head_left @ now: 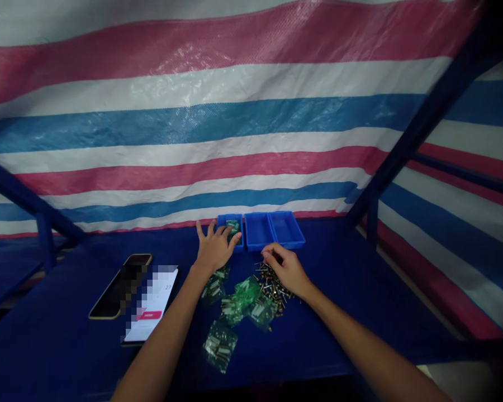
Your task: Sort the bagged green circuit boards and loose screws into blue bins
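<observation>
My left hand (213, 248) reaches to the leftmost of three small blue trays (237, 243), fingers spread, its fingertips over a green packet (233, 226) lying in that tray. My right hand (285, 268) rests on a loose pile of small brass-coloured metal parts (272, 287), its fingers curled together in a pinch; what they hold is too small to make out. Several clear green packets of such parts (235, 304) lie on the blue table between my forearms, one nearer the front edge (220, 346).
The middle tray (257, 230) and the right tray (285, 228) stand side by side at the back. A dark phone (119, 285) and a white card (153, 304) lie at the left. A striped tarpaulin (218, 123) hangs behind; blue frame bars (423, 117) rise at both sides.
</observation>
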`<control>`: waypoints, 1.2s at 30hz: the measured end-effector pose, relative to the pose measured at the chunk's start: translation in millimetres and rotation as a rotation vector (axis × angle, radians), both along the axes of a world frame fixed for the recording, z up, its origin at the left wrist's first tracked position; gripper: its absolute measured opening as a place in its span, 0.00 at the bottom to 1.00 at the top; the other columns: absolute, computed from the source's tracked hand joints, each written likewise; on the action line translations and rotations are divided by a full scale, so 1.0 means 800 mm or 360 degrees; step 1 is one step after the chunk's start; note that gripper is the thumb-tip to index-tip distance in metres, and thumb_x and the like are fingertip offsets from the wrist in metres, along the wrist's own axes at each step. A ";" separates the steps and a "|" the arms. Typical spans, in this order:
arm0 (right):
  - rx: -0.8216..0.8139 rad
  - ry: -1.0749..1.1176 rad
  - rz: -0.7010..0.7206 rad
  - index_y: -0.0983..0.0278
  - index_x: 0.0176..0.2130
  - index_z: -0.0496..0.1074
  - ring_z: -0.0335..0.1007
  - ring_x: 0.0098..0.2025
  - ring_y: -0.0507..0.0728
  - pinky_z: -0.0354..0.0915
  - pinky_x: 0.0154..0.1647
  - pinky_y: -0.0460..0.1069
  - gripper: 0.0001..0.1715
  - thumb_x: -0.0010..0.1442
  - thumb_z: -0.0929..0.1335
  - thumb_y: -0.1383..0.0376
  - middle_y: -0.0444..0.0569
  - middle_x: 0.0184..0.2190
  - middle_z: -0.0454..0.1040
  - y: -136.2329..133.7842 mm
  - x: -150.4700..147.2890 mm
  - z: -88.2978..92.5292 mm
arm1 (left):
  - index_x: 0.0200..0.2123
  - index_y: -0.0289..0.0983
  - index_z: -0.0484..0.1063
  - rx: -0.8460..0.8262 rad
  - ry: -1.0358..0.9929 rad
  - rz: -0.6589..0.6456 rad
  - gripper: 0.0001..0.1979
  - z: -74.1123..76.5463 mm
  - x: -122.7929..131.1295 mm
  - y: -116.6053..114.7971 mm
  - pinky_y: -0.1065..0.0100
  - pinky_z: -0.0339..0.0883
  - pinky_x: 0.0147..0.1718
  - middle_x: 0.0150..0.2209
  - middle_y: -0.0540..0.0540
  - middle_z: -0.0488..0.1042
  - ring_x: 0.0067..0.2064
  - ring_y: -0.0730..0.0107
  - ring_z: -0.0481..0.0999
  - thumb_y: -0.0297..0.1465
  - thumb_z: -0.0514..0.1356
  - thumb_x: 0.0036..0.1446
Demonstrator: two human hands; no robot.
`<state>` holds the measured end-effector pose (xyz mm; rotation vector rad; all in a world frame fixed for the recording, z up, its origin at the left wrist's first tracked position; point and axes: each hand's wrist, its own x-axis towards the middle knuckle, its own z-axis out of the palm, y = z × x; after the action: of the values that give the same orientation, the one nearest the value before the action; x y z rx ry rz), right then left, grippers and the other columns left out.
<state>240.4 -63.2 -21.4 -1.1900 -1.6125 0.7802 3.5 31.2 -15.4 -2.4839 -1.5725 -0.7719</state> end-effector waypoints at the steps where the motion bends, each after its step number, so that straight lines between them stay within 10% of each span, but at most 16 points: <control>1: 0.0002 -0.0006 0.0004 0.58 0.41 0.76 0.69 0.31 0.57 0.61 0.34 0.50 0.14 0.73 0.66 0.53 0.44 0.31 0.77 0.000 0.000 0.000 | 0.58 0.46 0.77 0.0023 -0.0014 0.0022 0.23 0.000 0.001 -0.002 0.29 0.22 0.69 0.55 0.39 0.80 0.68 0.36 0.63 0.49 0.53 0.72; 20: 0.0168 -0.0201 0.0003 0.59 0.42 0.75 0.71 0.33 0.56 0.62 0.36 0.49 0.12 0.75 0.64 0.58 0.44 0.31 0.76 -0.002 0.003 0.000 | 0.66 0.35 0.68 0.0107 0.0008 0.0251 0.30 -0.004 0.013 -0.022 0.29 0.26 0.70 0.56 0.35 0.80 0.66 0.40 0.68 0.49 0.48 0.74; 28: 0.0197 -0.0205 -0.0022 0.59 0.42 0.75 0.71 0.32 0.55 0.62 0.35 0.48 0.12 0.75 0.64 0.59 0.44 0.31 0.76 -0.002 0.005 0.000 | 0.50 0.41 0.80 0.0118 -0.0023 0.0188 0.21 -0.007 0.015 -0.027 0.26 0.26 0.68 0.50 0.39 0.83 0.64 0.38 0.68 0.45 0.51 0.74; 36: 0.0281 -0.0346 0.0009 0.59 0.43 0.74 0.73 0.37 0.57 0.64 0.41 0.50 0.11 0.75 0.63 0.61 0.45 0.35 0.76 -0.001 0.009 0.001 | 0.59 0.42 0.76 0.0238 -0.0159 0.0069 0.18 0.011 0.018 -0.035 0.28 0.34 0.69 0.62 0.37 0.74 0.66 0.41 0.66 0.42 0.55 0.73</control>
<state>247.4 -64.4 -20.2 -1.1736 -1.8226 0.5129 18.1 3.3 -6.4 -2.3325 -1.5321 -0.9823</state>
